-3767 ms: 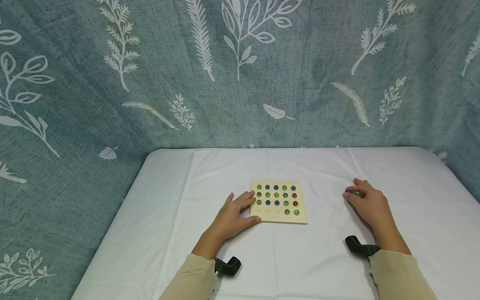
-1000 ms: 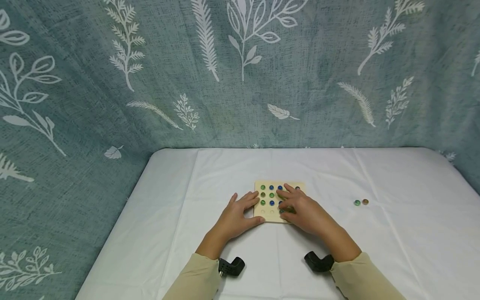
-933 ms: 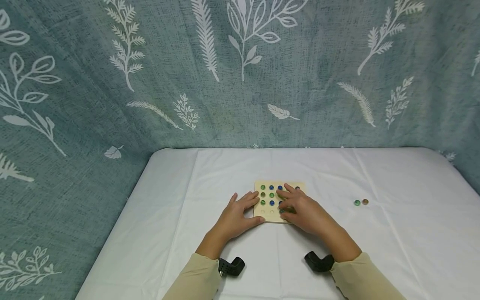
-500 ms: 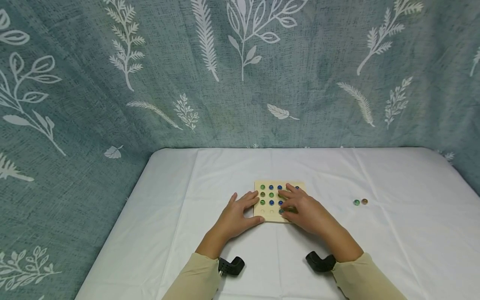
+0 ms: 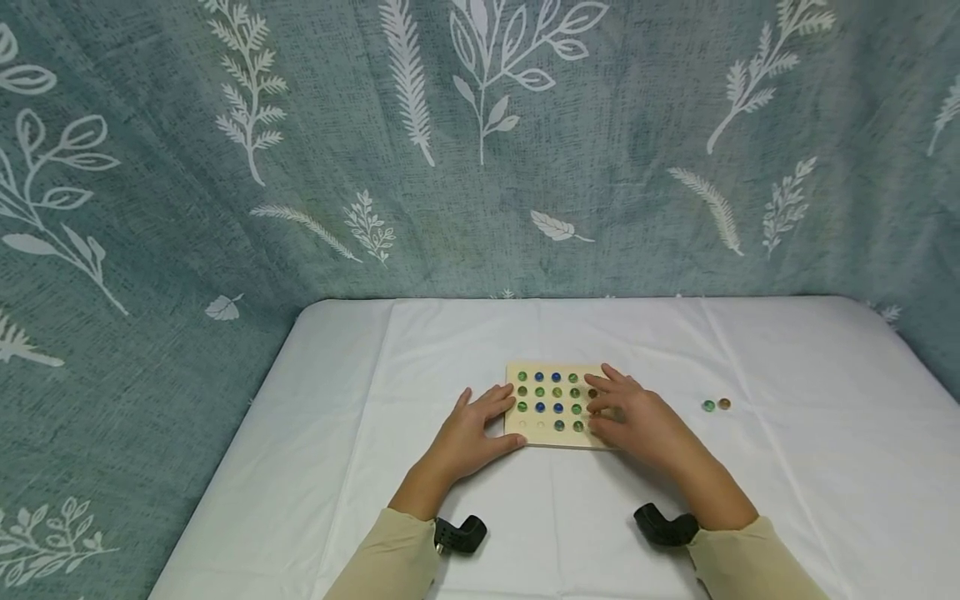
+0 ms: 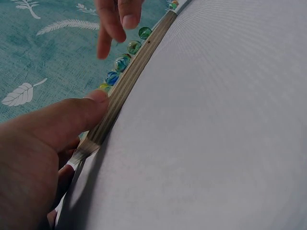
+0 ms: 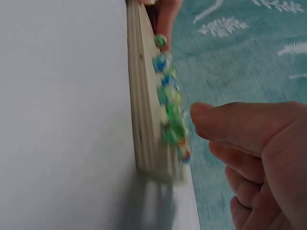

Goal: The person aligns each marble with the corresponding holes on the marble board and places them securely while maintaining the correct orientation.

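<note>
My left hand [image 5: 467, 429] lies open, holding the board [image 5: 553, 437] still near the front edge of the surface, while my right hand [image 5: 637, 421] fingers curl over a marble [image 5: 592, 393], so I think lifting it needs care.

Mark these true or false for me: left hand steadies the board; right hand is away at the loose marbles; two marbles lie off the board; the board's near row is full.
1. The left hand rests against the board. True.
2. The right hand is at the loose marbles. False: it is over the board's right edge.
3. Two marbles lie on the cloth. True.
4. The near row is full. False: left holes sit empty.
</note>
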`<state>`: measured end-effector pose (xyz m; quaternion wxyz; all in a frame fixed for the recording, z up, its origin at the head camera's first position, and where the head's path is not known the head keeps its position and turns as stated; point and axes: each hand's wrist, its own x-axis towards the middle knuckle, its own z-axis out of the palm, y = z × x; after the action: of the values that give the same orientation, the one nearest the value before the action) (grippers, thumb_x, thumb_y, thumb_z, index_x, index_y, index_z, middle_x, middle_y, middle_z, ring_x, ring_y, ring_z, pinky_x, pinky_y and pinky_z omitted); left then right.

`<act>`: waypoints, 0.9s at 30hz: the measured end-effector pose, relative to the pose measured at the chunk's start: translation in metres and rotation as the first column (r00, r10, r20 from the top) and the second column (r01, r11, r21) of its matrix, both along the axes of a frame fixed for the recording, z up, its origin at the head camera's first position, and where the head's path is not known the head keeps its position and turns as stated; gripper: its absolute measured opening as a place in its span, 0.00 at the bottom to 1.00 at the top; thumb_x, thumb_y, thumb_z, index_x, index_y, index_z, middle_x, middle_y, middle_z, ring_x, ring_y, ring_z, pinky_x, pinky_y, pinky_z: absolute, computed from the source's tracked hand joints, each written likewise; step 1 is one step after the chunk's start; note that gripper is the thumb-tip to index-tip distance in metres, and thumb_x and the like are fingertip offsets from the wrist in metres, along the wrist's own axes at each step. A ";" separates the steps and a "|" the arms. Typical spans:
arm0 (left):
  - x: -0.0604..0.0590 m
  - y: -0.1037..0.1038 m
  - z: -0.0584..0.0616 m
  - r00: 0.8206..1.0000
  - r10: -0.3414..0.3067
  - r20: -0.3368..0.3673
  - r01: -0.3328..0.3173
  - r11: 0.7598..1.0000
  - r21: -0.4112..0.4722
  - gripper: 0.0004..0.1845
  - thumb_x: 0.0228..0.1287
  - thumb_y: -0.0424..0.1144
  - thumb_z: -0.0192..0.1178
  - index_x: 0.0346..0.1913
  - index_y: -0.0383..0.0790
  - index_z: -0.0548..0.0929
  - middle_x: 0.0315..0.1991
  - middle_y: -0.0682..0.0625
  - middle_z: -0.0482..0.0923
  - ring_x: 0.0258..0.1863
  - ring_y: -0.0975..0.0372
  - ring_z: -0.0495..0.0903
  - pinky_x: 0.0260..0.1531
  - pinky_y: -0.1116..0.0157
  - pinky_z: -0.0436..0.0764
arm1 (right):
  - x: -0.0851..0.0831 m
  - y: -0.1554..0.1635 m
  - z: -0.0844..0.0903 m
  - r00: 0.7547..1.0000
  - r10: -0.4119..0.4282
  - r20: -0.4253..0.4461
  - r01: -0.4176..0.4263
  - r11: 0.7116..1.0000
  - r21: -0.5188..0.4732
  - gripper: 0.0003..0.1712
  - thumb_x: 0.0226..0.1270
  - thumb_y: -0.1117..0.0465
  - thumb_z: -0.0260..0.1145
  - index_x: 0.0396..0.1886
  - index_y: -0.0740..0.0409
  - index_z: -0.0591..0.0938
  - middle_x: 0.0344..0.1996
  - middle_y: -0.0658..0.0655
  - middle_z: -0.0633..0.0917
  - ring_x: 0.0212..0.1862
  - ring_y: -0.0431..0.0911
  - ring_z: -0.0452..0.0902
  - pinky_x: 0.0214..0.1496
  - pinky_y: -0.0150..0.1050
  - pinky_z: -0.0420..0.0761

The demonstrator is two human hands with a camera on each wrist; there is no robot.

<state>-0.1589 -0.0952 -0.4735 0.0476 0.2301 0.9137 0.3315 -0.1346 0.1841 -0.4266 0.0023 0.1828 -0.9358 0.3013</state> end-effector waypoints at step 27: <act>0.001 0.001 0.000 1.000 0.006 0.004 -0.006 1.000 0.001 0.37 0.58 0.57 0.69 0.69 0.47 0.74 0.73 0.61 0.63 0.75 0.65 0.59 0.79 0.56 0.42 | 0.013 0.154 -0.027 0.880 -0.451 0.152 0.466 0.882 -0.078 0.33 0.69 0.41 0.63 0.58 0.65 0.80 0.72 0.66 0.64 0.77 0.66 0.46 0.72 0.72 0.49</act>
<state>-0.1583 -0.0939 -0.4738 0.0484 0.2267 0.9142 0.3323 -0.1219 0.3380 -0.4536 0.0232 -0.0643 -0.9321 0.3557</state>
